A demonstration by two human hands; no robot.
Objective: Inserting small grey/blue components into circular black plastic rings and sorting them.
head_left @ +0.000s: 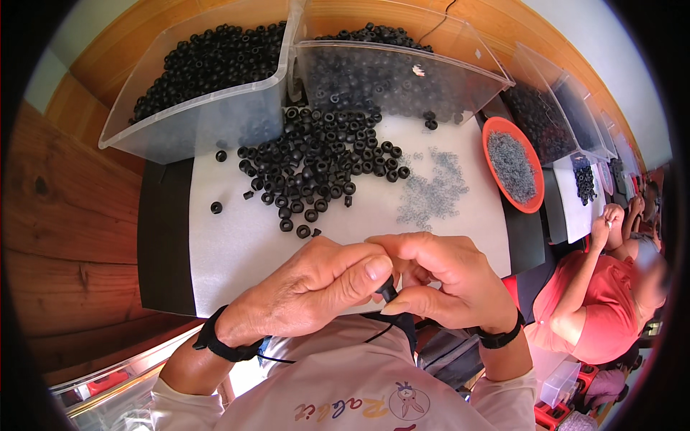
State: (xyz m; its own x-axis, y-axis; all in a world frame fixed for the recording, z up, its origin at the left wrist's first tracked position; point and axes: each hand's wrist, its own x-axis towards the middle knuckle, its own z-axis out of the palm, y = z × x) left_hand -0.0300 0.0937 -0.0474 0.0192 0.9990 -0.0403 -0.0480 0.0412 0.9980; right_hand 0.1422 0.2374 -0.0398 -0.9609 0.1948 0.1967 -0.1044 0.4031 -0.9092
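My left hand (305, 287) and my right hand (449, 276) meet close to my chest, at the near edge of a white work mat (237, 244). Between the thumbs and fingertips of both hands sits one small black ring-shaped part (388, 289). A heap of the same black rings (316, 169) lies on the mat beyond my hands. To its right is a scatter of tiny grey clear rings (435, 190). Both wrists wear black straps.
Two clear plastic bins of black rings (208, 61) (392, 72) stand at the back. An orange dish of grey small parts (512, 164) sits at the right. More bins and mats run along the bench to the right, where a person in a red shirt (600, 294) works.
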